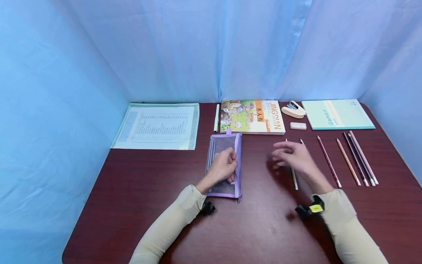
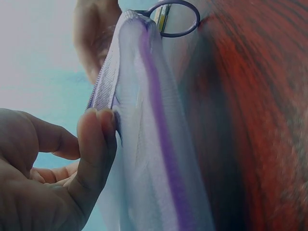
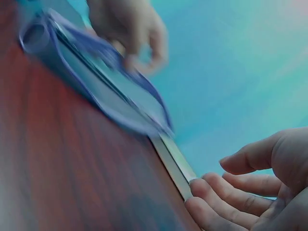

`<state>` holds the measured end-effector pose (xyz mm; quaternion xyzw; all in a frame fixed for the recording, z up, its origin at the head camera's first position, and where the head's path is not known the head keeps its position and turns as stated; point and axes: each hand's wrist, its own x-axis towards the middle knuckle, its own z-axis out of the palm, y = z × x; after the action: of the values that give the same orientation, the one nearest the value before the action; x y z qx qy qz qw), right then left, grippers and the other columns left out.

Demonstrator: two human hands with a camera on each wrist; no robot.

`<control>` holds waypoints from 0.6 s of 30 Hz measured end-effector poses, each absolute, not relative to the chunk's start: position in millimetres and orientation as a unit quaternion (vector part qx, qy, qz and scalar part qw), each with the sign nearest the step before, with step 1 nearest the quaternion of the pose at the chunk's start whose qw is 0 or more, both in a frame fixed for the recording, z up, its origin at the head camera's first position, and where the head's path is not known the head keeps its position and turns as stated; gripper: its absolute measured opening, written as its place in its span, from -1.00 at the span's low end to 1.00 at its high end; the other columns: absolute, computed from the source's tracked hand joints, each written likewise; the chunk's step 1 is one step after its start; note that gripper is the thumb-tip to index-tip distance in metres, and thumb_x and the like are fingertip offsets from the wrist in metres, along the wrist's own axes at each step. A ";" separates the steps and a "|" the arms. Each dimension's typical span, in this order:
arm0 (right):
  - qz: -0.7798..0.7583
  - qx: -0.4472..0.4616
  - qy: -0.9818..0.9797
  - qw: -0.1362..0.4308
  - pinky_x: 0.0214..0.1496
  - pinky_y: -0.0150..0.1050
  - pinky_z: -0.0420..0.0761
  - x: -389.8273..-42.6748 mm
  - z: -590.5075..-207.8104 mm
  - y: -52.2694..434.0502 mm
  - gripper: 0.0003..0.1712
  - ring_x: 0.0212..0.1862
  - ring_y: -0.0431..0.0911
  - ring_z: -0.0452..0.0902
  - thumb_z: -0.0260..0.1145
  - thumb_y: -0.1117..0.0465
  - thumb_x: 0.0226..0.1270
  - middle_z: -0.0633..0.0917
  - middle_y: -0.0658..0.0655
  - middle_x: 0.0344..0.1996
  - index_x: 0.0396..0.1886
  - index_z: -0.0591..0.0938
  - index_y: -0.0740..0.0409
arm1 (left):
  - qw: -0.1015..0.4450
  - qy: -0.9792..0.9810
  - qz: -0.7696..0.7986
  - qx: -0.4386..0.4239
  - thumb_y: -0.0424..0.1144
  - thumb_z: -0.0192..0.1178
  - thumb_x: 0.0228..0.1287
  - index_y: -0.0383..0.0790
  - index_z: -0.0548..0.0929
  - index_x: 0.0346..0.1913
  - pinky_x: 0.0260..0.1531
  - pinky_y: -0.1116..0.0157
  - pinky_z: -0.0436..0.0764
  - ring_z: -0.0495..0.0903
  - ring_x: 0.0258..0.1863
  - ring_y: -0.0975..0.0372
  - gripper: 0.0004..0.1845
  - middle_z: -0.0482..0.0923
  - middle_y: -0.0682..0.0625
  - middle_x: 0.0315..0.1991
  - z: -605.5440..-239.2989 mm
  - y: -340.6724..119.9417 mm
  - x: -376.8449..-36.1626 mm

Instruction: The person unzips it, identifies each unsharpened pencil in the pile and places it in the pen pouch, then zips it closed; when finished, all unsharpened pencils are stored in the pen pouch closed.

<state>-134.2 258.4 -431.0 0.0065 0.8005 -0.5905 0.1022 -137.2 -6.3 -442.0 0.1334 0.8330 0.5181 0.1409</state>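
A purple mesh pencil case (image 1: 224,189) lies on the table in front of me, its zip side to the right. My left hand (image 1: 225,165) pinches the upper zip edge and lifts it. In the right wrist view the mouth of the case (image 3: 103,103) gapes, and a dark slender line runs along inside it. My right hand (image 1: 293,156) hovers blurred to the right of the case, fingers loosely bent and holding nothing. Partly below this hand lies a dark pencil (image 1: 294,179); another pencil (image 1: 301,141) shows its tip just behind the hand.
Farther right lie a red pencil (image 1: 329,162), a yellow pencil (image 1: 348,162) and several more pencils (image 1: 364,161). Along the back are a document pouch (image 1: 158,126), a pale green pen (image 1: 216,118), a book (image 1: 245,119), an eraser (image 1: 298,126), a cream stapler (image 1: 293,111) and a notebook (image 1: 346,113).
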 end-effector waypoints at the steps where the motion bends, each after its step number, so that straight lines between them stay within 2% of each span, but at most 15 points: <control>1: -0.584 0.009 0.807 0.088 -0.25 -0.26 0.84 -133.1 -429.3 271.1 -0.55 -0.32 -0.34 0.72 0.17 0.38 0.45 0.78 -0.12 -0.36 0.23 0.42 0.57 | 0.141 0.833 0.518 0.134 -0.51 0.02 0.29 -0.31 0.45 -0.31 -0.84 0.22 0.66 0.52 -0.90 0.29 -0.93 0.62 -0.20 -0.65 -441.9 -6.5 -137.2; 3: -0.582 0.016 0.811 0.064 -0.29 -0.34 0.83 -130.8 -426.2 297.5 -0.70 -0.34 -0.37 0.72 0.18 0.37 0.44 0.76 -0.26 -0.42 0.12 0.55 0.38 | 0.141 0.832 0.520 0.134 -0.51 0.02 0.28 -0.31 0.45 -0.31 -0.84 0.22 0.66 0.53 -0.90 0.28 -0.93 0.62 -0.20 -0.66 -441.7 -6.9 -137.0; 5: -0.600 0.027 0.798 0.047 -0.33 -0.38 0.81 -128.2 -423.5 324.3 -0.80 -0.37 -0.37 0.73 0.20 0.37 0.44 0.76 -0.30 -0.44 -0.04 0.63 0.11 | 0.141 0.831 0.521 0.135 -0.51 0.02 0.28 -0.32 0.45 -0.32 -0.85 0.22 0.66 0.53 -0.90 0.27 -0.93 0.62 -0.20 -0.66 -441.7 -7.2 -136.9; 8: -0.637 0.045 0.769 0.031 -0.40 -0.42 0.79 -123.5 -419.1 363.3 -0.66 -0.42 -0.35 0.74 0.20 0.40 0.42 0.78 -0.26 -0.46 -0.25 0.65 -0.22 | 0.143 0.829 0.523 0.134 -0.51 0.02 0.28 -0.31 0.44 -0.32 -0.85 0.21 0.66 0.54 -0.89 0.25 -0.93 0.61 -0.19 -0.66 -442.0 -7.4 -136.8; 11: -0.634 0.080 0.769 0.013 -0.42 -0.43 0.78 -120.0 -413.8 396.3 -0.61 -0.47 -0.35 0.74 0.22 0.40 0.40 0.78 -0.27 -0.50 -0.32 0.67 -0.28 | 0.144 0.829 0.524 0.135 -0.51 0.01 0.28 -0.32 0.44 -0.32 -0.84 0.21 0.66 0.56 -0.89 0.22 -0.94 0.61 -0.20 -0.66 -442.2 -7.6 -136.7; 13: -0.588 0.119 0.800 0.001 -0.44 -0.44 0.77 -118.6 -411.7 413.5 -0.72 -0.50 -0.40 0.71 0.25 0.32 0.41 0.73 -0.37 -0.54 -0.29 0.64 -0.24 | 0.143 0.830 0.522 0.137 -0.51 0.01 0.28 -0.33 0.45 -0.31 -0.84 0.21 0.66 0.57 -0.88 0.21 -0.94 0.62 -0.21 -0.66 -442.7 -7.6 -136.9; 15: -0.521 0.151 0.840 -0.005 -0.46 -0.44 0.76 -118.4 -411.6 427.9 -0.87 -0.53 -0.44 0.67 0.25 0.26 0.42 0.66 -0.49 -0.61 -0.13 0.64 -0.05 | 0.142 0.829 0.522 0.138 -0.51 0.01 0.27 -0.34 0.45 -0.30 -0.84 0.21 0.66 0.58 -0.88 0.19 -0.95 0.63 -0.22 -0.66 -442.9 -7.6 -137.0; 16: -0.479 0.163 0.862 -0.004 -0.47 -0.43 0.75 -118.2 -411.9 434.3 -0.83 -0.55 -0.47 0.65 0.24 0.21 0.43 0.61 -0.54 -0.64 -0.03 0.63 0.05 | 0.142 0.829 0.523 0.139 -0.51 0.01 0.26 -0.35 0.46 -0.29 -0.84 0.21 0.66 0.59 -0.87 0.18 -0.95 0.63 -0.22 -0.65 -443.2 -7.5 -137.1; 18: -0.400 0.179 0.899 0.004 -0.49 -0.41 0.73 -118.5 -413.7 445.3 -0.61 -0.57 -0.49 0.62 0.22 0.14 0.45 0.56 -0.57 -0.69 0.11 0.56 0.32 | 0.144 0.828 0.524 0.139 -0.51 0.01 0.26 -0.36 0.46 -0.28 -0.84 0.20 0.67 0.59 -0.87 0.17 -0.95 0.63 -0.23 -0.65 -443.5 -7.4 -137.2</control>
<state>-118.5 445.3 -413.7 0.1794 0.8989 -0.3998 0.0037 -137.2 -7.4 -443.5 0.1391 0.8279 0.5238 0.1442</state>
